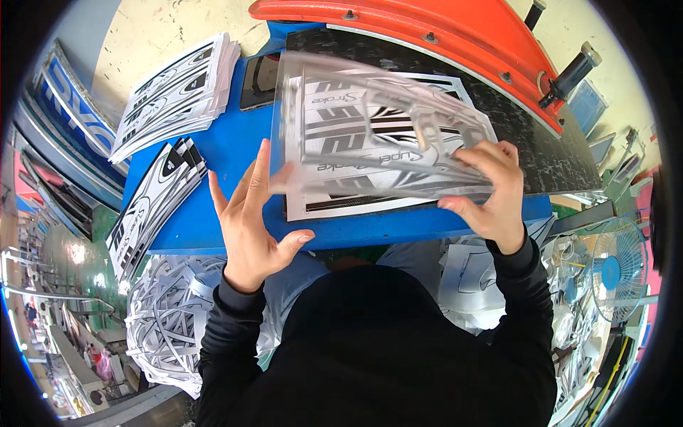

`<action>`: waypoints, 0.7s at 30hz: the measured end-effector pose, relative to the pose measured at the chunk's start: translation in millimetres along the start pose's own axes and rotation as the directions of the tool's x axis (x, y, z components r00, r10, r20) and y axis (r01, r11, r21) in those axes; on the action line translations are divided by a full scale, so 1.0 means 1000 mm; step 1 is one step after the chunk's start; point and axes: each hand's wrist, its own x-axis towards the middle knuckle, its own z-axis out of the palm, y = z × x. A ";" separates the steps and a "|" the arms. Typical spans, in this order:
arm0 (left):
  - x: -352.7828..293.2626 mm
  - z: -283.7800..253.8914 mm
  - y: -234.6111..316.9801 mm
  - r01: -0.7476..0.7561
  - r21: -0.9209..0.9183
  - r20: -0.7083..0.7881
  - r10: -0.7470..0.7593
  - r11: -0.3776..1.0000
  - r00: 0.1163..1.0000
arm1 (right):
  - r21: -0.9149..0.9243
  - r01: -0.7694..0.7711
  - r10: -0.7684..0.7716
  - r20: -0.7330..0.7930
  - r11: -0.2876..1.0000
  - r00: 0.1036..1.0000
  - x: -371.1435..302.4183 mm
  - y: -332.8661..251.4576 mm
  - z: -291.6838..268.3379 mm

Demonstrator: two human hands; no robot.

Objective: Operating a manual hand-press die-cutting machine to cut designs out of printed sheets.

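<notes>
My right hand [491, 192] grips the right edge of a clear plate [420, 167] between thumb and fingers. Shaped outlines and small blocks show on the plate, which is smeared by motion. It is tilted above a white sheet printed with black and grey graphics [309, 210], lying partly on a black marbled board [548, 167]. By the plate's left edge, my left hand [252, 220] is open, fingers spread and thumb out. Whether its fingertips touch the plate I cannot tell.
An orange-red metal machine arm [441, 21] spans the board's far side. On the blue table [203, 231] lie a stack of printed sheets [174, 99], cut printed pieces [153, 206] and a dark flat device [260, 78]. Paper scrap strips [167, 320] fill the lower left; a fan [615, 267] stands right.
</notes>
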 end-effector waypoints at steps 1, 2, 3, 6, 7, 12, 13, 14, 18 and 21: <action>-0.001 -0.002 0.001 0.005 0.009 0.005 -0.005 1.000 1.000 | 0.045 -0.018 0.020 -0.027 0.999 0.999 0.000 0.003 -0.001; 0.000 -0.004 0.004 0.007 0.013 0.005 -0.007 1.000 1.000 | 0.092 -0.049 0.051 -0.016 0.995 0.999 0.001 0.001 -0.006; 0.005 -0.008 0.008 0.020 0.000 0.027 -0.020 1.000 0.999 | 0.092 -0.051 0.052 -0.016 0.994 0.999 0.000 0.003 -0.007; 0.023 -0.013 0.021 0.028 0.055 0.086 -0.033 0.998 0.996 | 0.329 -0.070 0.145 -0.209 0.942 0.967 -0.006 0.013 -0.007; 0.032 -0.010 0.027 0.022 0.126 0.128 -0.039 0.992 0.991 | 0.331 -0.079 0.154 -0.207 0.940 0.966 -0.006 0.017 -0.008; 0.057 0.020 0.048 -0.136 -0.278 0.165 0.186 0.951 0.969 | 0.564 -0.165 0.318 -0.184 0.809 0.930 -0.020 0.028 -0.015; 0.060 0.026 0.054 -0.136 -0.281 0.166 0.187 0.950 0.968 | 0.640 -0.132 0.336 -0.207 0.757 0.919 -0.020 0.031 -0.015; 0.063 0.031 0.059 -0.148 -0.315 0.201 0.218 0.937 0.955 | 0.650 -0.093 0.314 -0.233 0.754 0.920 -0.020 0.033 -0.015; 0.072 0.043 0.065 -0.162 -0.368 0.264 0.270 0.916 0.926 | 0.747 -0.052 0.429 -0.322 0.663 0.844 -0.018 0.035 -0.012; 0.075 0.042 0.064 -0.120 -0.393 0.307 0.253 0.912 0.917 | 0.779 -0.021 0.432 -0.325 0.627 0.841 -0.019 0.040 -0.012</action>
